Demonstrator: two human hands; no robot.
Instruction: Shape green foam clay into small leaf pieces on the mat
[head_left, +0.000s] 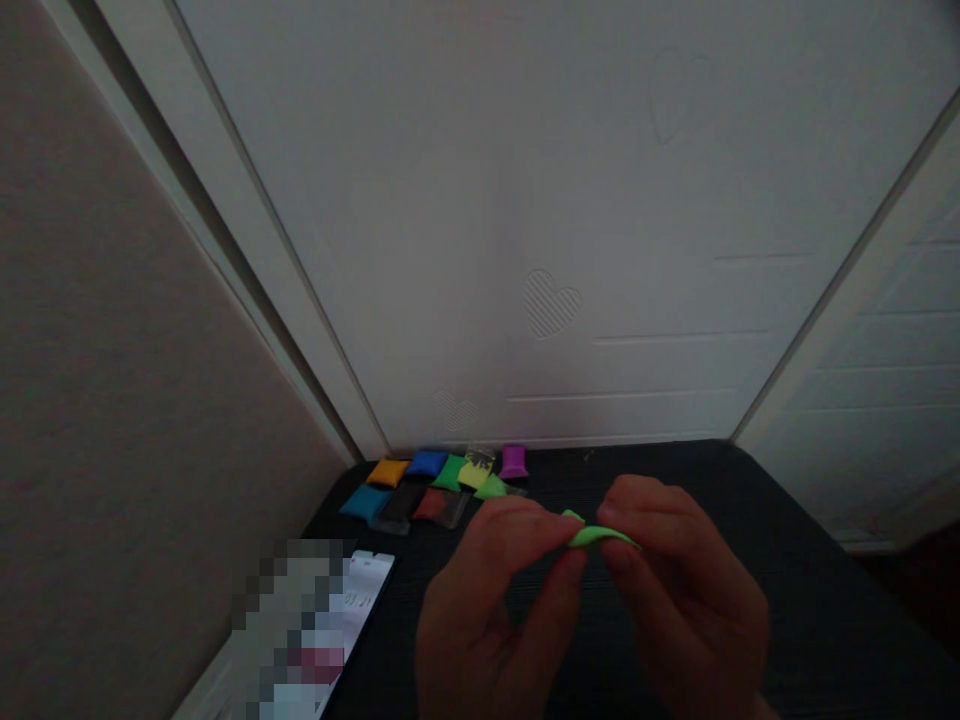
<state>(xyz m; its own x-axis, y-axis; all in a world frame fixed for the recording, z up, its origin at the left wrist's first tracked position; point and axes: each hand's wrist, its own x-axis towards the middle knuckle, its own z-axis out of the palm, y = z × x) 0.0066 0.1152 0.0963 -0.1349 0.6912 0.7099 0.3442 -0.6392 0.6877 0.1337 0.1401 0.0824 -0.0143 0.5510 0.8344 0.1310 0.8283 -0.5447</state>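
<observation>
Over the dark desk [817, 620], a thin green strip [600, 535] is held crosswise, its long axis running side to side. It is pinched by the fingers of the left hand [491, 600] and right hand [694, 585], equally near; packets [427, 462] are spread beyond.

Lit white smartphone screen [366, 592]: large digits, faint, apparently "03 21"; rest pixelated. Small yellow plastic packet [474, 470]: dark marking, illegible. No brand readable.

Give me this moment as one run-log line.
left hand: pinching green strip | right hand: pinching same strip | nearby: lit phone, coloured packets on dark table
</observation>
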